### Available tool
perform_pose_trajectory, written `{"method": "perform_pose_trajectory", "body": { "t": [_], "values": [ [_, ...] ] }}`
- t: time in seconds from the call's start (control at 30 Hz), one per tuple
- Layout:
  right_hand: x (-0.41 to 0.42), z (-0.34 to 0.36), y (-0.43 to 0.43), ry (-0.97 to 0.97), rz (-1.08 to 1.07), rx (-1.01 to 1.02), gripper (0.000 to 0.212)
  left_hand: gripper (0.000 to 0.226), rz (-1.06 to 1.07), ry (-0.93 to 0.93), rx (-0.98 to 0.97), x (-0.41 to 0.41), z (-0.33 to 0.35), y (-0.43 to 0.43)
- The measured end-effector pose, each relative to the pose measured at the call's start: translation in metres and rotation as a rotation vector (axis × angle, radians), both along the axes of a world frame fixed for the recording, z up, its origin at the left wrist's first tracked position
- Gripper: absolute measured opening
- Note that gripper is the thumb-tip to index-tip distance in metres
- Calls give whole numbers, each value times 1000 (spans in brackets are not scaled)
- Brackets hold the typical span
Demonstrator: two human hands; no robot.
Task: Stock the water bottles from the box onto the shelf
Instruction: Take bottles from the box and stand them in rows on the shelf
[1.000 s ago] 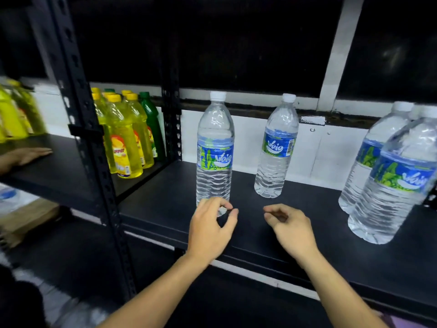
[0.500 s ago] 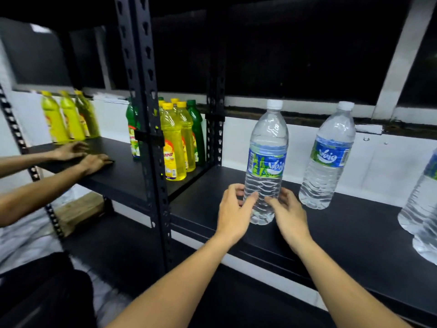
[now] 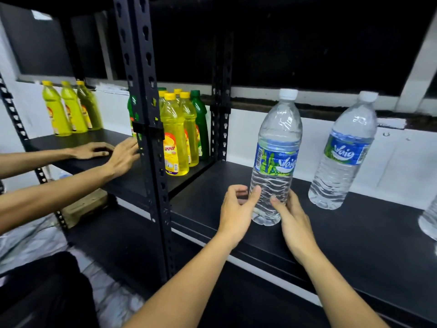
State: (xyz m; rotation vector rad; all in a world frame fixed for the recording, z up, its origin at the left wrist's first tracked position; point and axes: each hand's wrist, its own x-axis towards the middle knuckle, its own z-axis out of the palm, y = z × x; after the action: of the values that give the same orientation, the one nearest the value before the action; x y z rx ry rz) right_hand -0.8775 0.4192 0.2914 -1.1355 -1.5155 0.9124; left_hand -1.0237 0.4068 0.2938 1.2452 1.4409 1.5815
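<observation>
Nearest the camera, two bare forearms reach up to the front of the black shelf (image 3: pixel 354 235), a flat matt board with a pale strip along its front edge. The left hand (image 3: pixel 237 213) is half curled, its thumb against the lower left side of a water bottle (image 3: pixel 274 162) and its fingers bent loosely beside it; the right hand (image 3: pixel 293 220) lies along the lower right side with the fingertips on the ribbed plastic. Both touch the bottle lightly, steadying it without a full grip, so I judge that it is being set or straightened in its place near the front edge. The bottle stands upright, clear and thin-walled, with ridges around its lower half, a blue and green label at the middle and a white screw cap. Behind it and to the right stands a second bottle (image 3: pixel 343 152) of the same kind, well apart from the first, and at the far right edge part of a third bottle (image 3: pixel 429 221) shows. At least three are therefore shelved, with much bare board between them; the box is not in view, so how many are left cannot be told. Left of the perforated metal post (image 3: pixel 146 129), another person's hands (image 3: pixel 111 153) rest on the neighbouring shelf, where yellow bottles (image 3: pixel 175 138) and green ones stand glossy and tight together.
</observation>
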Motion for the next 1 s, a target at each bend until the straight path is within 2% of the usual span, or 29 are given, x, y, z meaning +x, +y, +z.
{"method": "perform_pose_trajectory", "body": {
  "t": [0.13,0.23,0.27,0.37,0.43,0.63,0.8,1.0],
  "values": [
    [0,-3,1,71,-57,11,36,31,9,31,70,1,-4,-1],
    [1,-3,0,87,-74,28,63,21,-36,8,76,0,-5,0],
    [1,-2,-1,72,-71,30,63,21,-45,-3,71,-1,-6,0],
    [2,1,-3,-26,-96,41,40,35,-63,-17,54,-1,-7,3],
    [3,0,-5,-43,-125,58,34,44,-83,-6,34,-1,-9,4],
    [5,-3,-7,-10,-92,36,60,46,-114,76,13,-4,-6,-1],
    [0,3,-10,-129,-70,96,87,48,-60,132,15,-3,-2,-8],
    [7,8,-13,-175,-90,106,88,30,-89,180,-24,-4,1,-13]
  ]
}}
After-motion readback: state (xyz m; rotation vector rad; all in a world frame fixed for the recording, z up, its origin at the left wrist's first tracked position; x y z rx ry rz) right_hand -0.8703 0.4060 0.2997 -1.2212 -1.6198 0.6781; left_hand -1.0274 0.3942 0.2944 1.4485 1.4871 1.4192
